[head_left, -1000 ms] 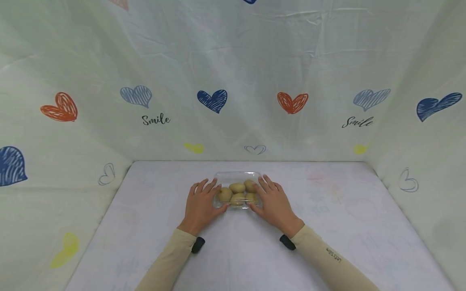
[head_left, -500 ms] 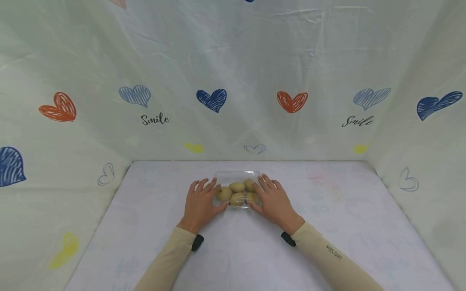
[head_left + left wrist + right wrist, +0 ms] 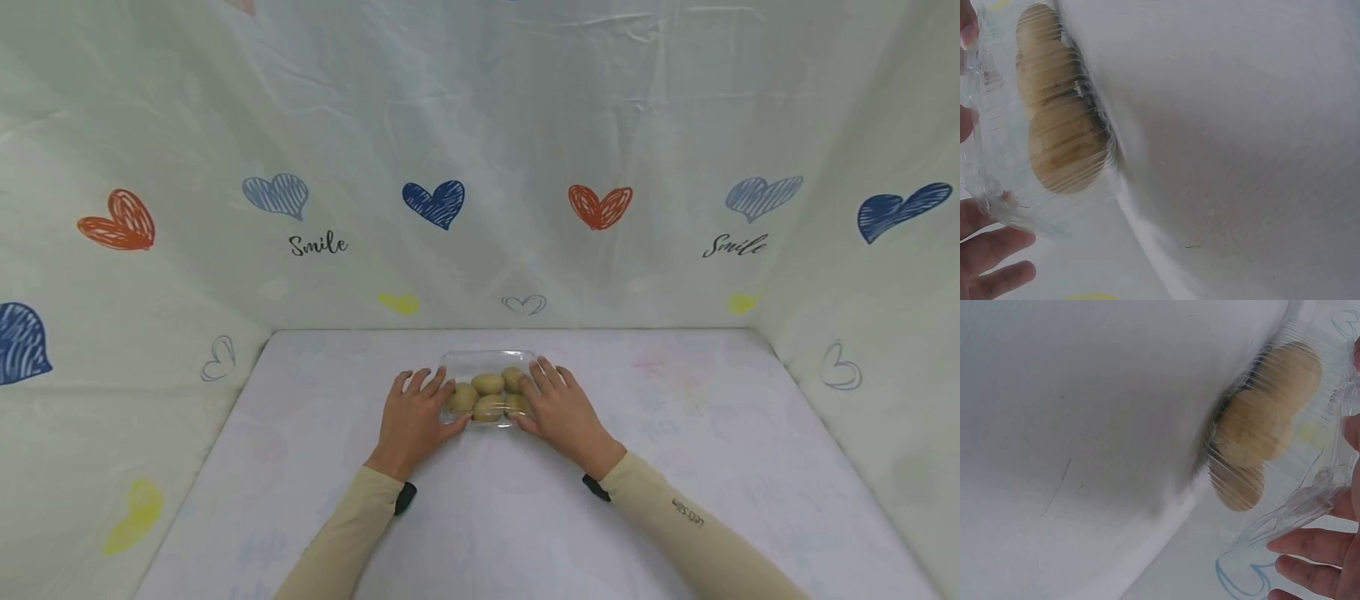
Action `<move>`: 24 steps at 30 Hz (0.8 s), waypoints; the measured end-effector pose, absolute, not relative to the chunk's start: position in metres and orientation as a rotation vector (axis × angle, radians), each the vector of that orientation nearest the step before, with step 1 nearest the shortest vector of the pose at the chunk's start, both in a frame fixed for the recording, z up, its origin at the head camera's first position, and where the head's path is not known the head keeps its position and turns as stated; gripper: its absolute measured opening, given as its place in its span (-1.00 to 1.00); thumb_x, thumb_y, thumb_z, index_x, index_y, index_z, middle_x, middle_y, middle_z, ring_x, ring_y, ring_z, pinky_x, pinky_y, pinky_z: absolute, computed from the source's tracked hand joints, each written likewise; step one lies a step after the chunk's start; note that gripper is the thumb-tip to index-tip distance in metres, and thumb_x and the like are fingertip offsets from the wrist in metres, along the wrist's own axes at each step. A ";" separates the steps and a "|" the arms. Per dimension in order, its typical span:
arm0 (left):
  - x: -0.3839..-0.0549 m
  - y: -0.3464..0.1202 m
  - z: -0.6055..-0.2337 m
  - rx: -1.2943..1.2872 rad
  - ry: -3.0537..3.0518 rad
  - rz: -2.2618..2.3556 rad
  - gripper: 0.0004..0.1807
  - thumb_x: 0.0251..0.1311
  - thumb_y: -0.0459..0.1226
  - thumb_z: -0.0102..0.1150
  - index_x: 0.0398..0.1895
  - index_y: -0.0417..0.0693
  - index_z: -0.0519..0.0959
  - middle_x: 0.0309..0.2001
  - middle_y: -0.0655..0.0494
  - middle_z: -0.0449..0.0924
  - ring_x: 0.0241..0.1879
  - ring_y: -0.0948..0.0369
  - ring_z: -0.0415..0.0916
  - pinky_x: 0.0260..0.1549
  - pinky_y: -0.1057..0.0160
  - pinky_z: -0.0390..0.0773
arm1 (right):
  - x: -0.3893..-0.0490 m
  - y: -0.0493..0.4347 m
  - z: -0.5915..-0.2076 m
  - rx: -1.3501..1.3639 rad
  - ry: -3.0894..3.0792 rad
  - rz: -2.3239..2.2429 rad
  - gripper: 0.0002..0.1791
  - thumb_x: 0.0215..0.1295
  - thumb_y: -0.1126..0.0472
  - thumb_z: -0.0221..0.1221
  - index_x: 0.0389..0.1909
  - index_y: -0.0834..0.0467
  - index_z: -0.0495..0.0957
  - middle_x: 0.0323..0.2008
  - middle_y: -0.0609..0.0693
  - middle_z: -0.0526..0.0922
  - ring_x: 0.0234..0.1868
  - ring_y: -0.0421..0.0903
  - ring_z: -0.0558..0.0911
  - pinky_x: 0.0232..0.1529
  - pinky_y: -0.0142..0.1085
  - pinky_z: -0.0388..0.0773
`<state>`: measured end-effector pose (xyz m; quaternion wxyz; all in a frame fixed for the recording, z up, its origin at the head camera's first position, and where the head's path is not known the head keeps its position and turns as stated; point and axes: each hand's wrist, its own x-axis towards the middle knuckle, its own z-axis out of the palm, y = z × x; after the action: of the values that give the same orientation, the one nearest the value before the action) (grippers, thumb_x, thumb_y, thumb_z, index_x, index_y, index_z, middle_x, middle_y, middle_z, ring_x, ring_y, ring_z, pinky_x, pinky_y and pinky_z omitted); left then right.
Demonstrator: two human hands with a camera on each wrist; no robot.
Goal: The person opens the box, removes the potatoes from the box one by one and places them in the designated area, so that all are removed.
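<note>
A clear plastic container [image 3: 474,362] sits toward the back middle of the table, holding several oval, yellow-brown, potato-like pieces [image 3: 487,408]. My left hand [image 3: 408,425] holds its left side, thumb at the front edge and fingers spread along the side. On the opposite side my right hand [image 3: 566,421] grips it the same way. In the left wrist view, ribbed see-through walls show the pieces [image 3: 1066,147], with fingers [image 3: 997,247] around the container's rim. The right wrist view has more pieces [image 3: 1250,428] behind the plastic and fingers [image 3: 1313,547] at its corner.
A white cloth covers the table [image 3: 495,525]. Behind and at both sides hangs a pale sheet [image 3: 517,108] printed with hearts and "Smile". Dark bands [image 3: 405,498] sit at both wrists, below beige sleeves [image 3: 337,533].
The head view has shifted very slightly. Both hands stay on the container, which keeps its place on the table.
</note>
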<state>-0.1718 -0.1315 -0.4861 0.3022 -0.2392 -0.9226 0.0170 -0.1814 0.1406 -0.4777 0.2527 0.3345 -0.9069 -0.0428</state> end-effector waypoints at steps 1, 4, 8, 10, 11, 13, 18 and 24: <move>-0.172 -0.131 -0.486 -0.640 -2.433 0.049 -0.40 0.00 0.27 0.53 -0.04 0.09 0.82 0.09 0.04 0.79 0.09 0.03 0.64 0.16 -0.01 0.54 | -0.182 0.141 -0.478 0.914 -2.450 -0.127 -0.35 0.29 -0.24 0.40 0.12 0.22 0.64 0.14 0.28 0.68 0.28 0.21 0.59 0.19 0.04 0.60; -0.173 -0.132 -0.486 -0.653 -2.396 0.053 -0.41 -0.02 0.27 0.56 -0.07 0.09 0.81 0.05 0.04 0.80 0.04 0.03 0.65 0.13 0.00 0.55 | -0.184 0.141 -0.480 0.927 -2.406 -0.154 -0.35 0.27 -0.24 0.41 0.09 0.23 0.64 0.11 0.28 0.69 0.25 0.19 0.60 0.17 0.03 0.61; -0.175 -0.132 -0.488 -0.662 -2.358 0.043 -0.44 -0.04 0.25 0.58 -0.13 0.09 0.82 0.01 0.03 0.81 -0.01 0.04 0.67 0.08 0.02 0.57 | -0.186 0.141 -0.481 0.933 -2.372 -0.205 -0.37 0.30 -0.24 0.38 0.07 0.23 0.66 0.11 0.27 0.70 0.23 0.17 0.61 0.16 0.00 0.62; -0.176 -0.133 -0.489 -0.663 -2.352 0.034 -0.45 -0.04 0.25 0.58 -0.14 0.10 0.82 0.01 0.04 0.82 -0.02 0.05 0.68 0.06 0.02 0.57 | -0.186 0.141 -0.481 0.933 -2.369 -0.213 -0.38 0.32 -0.25 0.36 0.07 0.22 0.67 0.11 0.27 0.70 0.23 0.17 0.62 0.18 0.00 0.61; -0.176 -0.133 -0.490 -0.663 -2.352 0.031 -0.45 -0.04 0.25 0.58 -0.13 0.10 0.82 0.01 0.04 0.82 -0.02 0.06 0.68 0.05 0.03 0.57 | -0.186 0.142 -0.482 0.933 -2.371 -0.213 -0.38 0.32 -0.25 0.36 0.07 0.22 0.67 0.12 0.27 0.70 0.23 0.17 0.62 0.18 0.00 0.61; -0.175 -0.134 -0.491 -0.666 -2.354 0.032 -0.43 -0.04 0.27 0.57 -0.11 0.11 0.81 0.03 0.04 0.81 -0.03 0.07 0.68 0.04 0.04 0.56 | -0.185 0.142 -0.482 0.935 -2.382 -0.192 -0.37 0.31 -0.25 0.37 0.07 0.22 0.67 0.13 0.27 0.70 0.23 0.17 0.62 0.19 0.00 0.61; -0.173 -0.138 -0.493 -0.684 -2.354 0.032 -0.36 -0.08 0.30 0.57 -0.05 0.10 0.81 0.06 0.05 0.80 -0.04 0.06 0.66 0.00 0.05 0.55 | -0.181 0.144 -0.482 0.940 -2.447 -0.123 -0.33 0.29 -0.24 0.40 0.14 0.23 0.63 0.19 0.29 0.67 0.29 0.23 0.59 0.24 0.05 0.59; -0.173 -0.138 -0.490 -0.715 -2.348 0.083 -0.36 -0.06 0.30 0.56 -0.06 0.08 0.81 0.05 0.03 0.80 -0.03 0.04 0.66 0.03 0.06 0.56 | -0.180 0.145 -0.481 0.931 -2.521 -0.129 -0.33 0.36 -0.25 0.34 0.20 0.21 0.60 0.26 0.29 0.62 0.38 0.27 0.51 0.34 0.10 0.51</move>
<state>-0.1731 -0.1382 -0.4905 0.3363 -0.2743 -0.9004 0.0320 -0.1798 0.1450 -0.4813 0.2236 0.3372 -0.9133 -0.0468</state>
